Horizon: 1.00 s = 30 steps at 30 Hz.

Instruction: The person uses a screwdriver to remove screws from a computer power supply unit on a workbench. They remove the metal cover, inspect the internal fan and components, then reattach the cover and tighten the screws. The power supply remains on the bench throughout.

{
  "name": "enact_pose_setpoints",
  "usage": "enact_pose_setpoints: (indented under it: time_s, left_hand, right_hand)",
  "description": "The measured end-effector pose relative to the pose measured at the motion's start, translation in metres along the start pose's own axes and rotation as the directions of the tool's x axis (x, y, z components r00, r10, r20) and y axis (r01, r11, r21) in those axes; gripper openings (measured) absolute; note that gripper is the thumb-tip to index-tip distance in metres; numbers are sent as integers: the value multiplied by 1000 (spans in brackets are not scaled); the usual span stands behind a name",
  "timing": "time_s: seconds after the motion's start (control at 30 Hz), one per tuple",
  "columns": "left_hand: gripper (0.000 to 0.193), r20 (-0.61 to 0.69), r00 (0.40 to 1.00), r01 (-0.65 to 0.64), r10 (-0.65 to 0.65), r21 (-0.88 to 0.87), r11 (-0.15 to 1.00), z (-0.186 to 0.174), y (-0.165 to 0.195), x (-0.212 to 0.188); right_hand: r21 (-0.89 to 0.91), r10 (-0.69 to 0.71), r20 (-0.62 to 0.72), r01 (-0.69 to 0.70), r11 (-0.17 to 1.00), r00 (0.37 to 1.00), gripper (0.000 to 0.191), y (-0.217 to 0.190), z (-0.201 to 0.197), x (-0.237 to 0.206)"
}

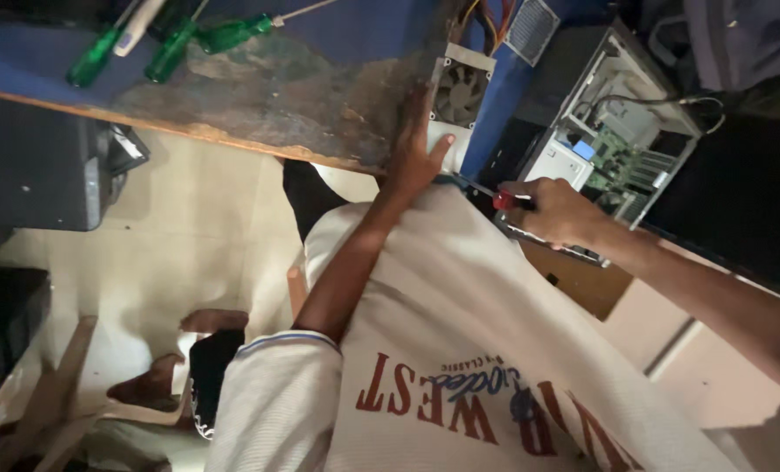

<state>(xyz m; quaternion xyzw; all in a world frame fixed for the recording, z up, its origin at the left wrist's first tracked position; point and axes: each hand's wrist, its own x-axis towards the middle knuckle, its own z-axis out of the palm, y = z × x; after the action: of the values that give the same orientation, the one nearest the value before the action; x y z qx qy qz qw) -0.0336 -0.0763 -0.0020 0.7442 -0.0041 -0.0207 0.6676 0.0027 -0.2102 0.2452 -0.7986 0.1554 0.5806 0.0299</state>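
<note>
Your left hand (414, 159) is pressed flat against the side of the power supply box (456, 92) at the edge of the workbench (259, 96), fingers spread and the thumb out toward the right — it steadies the box rather than closing round it. The box stands on end at the bench edge, its round fan grille facing you, with coloured wires leaving its top.

Your right hand (554, 212) is just to the right of the box and slightly lower, closed in a fist round a screwdriver (495, 196) with a red handle. The shaft points left toward the lower part of the box; whether the tip touches it I cannot tell, as your left hand and shirt cover that spot.

Farther right of the box stands an open computer case (622, 131) — side panel off, a green circuit board and cables showing inside. A grey vent panel (531, 29) lies just above and to the right of the box.

Well to the left of the box, on the far part of the bench, lie several screwdrivers with green handles (173, 48). The bench top is blue with the paint worn down to bare wood near the box.
</note>
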Motion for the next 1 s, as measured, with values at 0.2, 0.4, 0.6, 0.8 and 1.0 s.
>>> enact_pose_setpoints:
  time_s: [0.2, 0.4, 0.6, 0.8, 1.0]
  left_hand:
    - [87, 6, 1000, -13, 13, -19, 1000, 1, -2, -3]
    - [85, -13, 999, -51, 50, -61, 997, 2, -4, -2]
    - [86, -42, 992, -122, 120, -50, 991, -5, -1, 2]
    - [89, -9, 999, -35, 35, -41, 999, -8, 11, 9]
    - [89, -72, 994, -88, 86, -22, 996, -11, 13, 6]
  right_hand:
    - [-735, -460, -43, 284, 616, 887, 64, -7, 18, -18]
    - [-844, -512, -83, 213, 493, 855, 54, -14, 52, -23]
    - [-408, -335, -309, 194, 892, 890, 39, -10, 52, -27]
    - [675, 90, -124, 18, 738, 988, 36, 10, 35, -19]
    - [866, 63, 305, -304, 398, 950, 24, 22, 18, 7]
